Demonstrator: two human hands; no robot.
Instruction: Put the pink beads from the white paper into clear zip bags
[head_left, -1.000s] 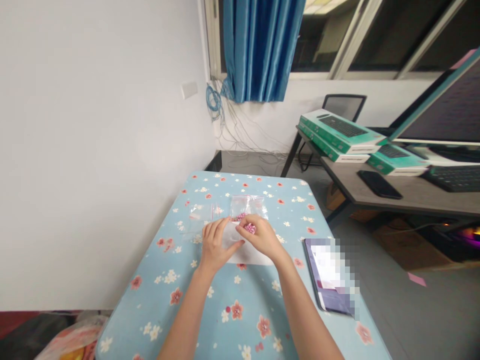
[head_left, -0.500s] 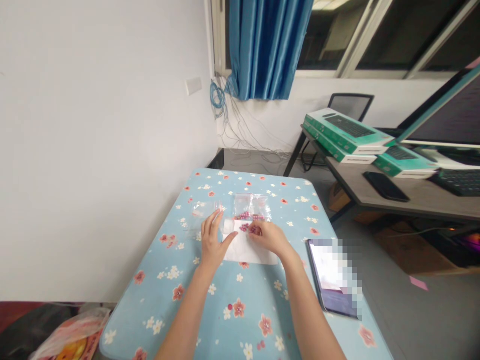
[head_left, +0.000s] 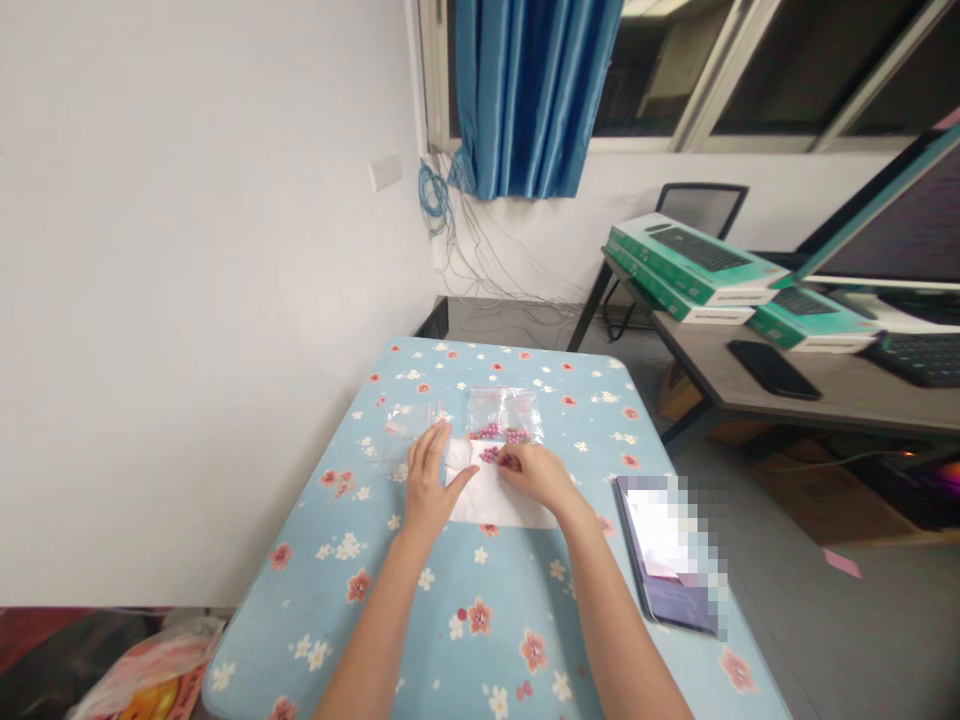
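A white sheet of paper (head_left: 502,507) lies on the table, with a small cluster of pinkish-purple beads (head_left: 489,455) near its top. My right hand (head_left: 541,474) is closed in a pinch over the cluster's right side, with beads at its fingertips; the exact grip is partly hidden. My left hand (head_left: 430,484) rests at the paper's left edge, thumb spread away from the fingers. Just beyond the paper are clear zip bags (head_left: 504,405) with similar beads at their bottoms. Another clear bag (head_left: 405,420) lies flat behind my left hand.
The floral tablecloth (head_left: 420,640) covers the small table. A tablet or large phone (head_left: 679,600) lies at its right edge. A white wall (head_left: 225,300) stands close on the left. To the right, a desk (head_left: 862,390) carries green keyboard boxes (head_left: 690,265) and a black phone (head_left: 772,368).
My left hand has shifted very slightly right, against the paper. My right hand stays pinched at the beads, almost unmoved. The whole view has tilted a little.
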